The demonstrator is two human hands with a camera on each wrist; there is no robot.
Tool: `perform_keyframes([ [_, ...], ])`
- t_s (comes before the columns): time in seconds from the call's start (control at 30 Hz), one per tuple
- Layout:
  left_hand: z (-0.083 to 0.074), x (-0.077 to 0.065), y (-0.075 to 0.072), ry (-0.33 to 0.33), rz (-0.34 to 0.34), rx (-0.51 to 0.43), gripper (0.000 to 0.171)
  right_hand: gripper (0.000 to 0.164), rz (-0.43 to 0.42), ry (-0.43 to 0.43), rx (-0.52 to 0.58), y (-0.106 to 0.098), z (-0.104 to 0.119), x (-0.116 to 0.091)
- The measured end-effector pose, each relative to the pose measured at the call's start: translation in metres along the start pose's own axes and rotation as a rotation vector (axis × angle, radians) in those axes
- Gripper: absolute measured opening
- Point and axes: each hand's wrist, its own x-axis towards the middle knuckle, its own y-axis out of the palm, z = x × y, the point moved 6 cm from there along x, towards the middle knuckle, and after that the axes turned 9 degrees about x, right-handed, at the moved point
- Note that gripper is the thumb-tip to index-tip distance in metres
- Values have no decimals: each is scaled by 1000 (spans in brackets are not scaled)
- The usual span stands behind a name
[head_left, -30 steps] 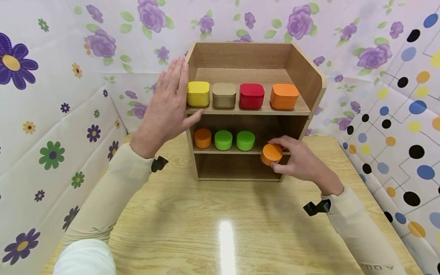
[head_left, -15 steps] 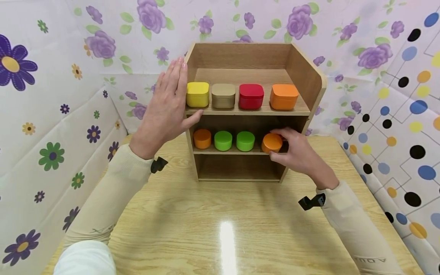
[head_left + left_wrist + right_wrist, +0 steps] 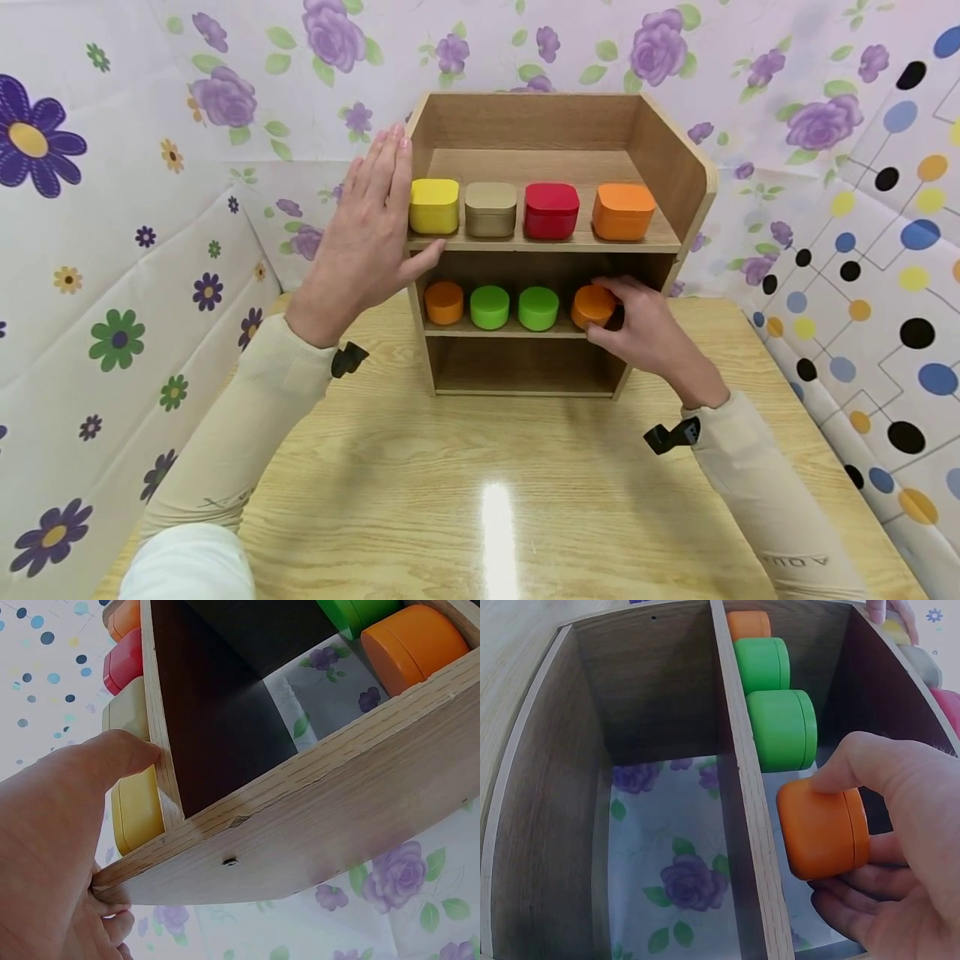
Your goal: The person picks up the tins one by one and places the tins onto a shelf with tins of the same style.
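Note:
My right hand (image 3: 651, 329) holds an orange round lidded container (image 3: 592, 307) at the right end of the middle shelf, thumb in front and fingers behind. In the right wrist view this orange container (image 3: 821, 829) is beside a green round container (image 3: 784, 729), slightly apart. Straight fingers of my left hand (image 3: 360, 229) lie along the left side of the wooden shelf unit (image 3: 525, 121). Its thumb touches the front edge of the upper board, below a yellow container (image 3: 434, 207); the left wrist view shows the left hand (image 3: 56, 802) at that corner.
Beside the yellow container stand a beige container (image 3: 491, 210), a red container (image 3: 551, 212) and an orange squarish container (image 3: 624, 212). The middle shelf also bears an orange round container (image 3: 444, 302) and a green container (image 3: 490, 307). Patterned cloth surrounds the wooden table (image 3: 420, 483).
My right hand has raised the orange round container from in front of the middle shelf's edge and moved it back onto that shelf. My left hand has stayed in place.

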Motion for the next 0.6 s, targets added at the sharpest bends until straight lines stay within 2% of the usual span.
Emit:
perform_keyframes([
  [0.6, -1, 1, 0, 4, 5, -8, 107, 62, 111, 64, -63, 2, 2, 3],
])
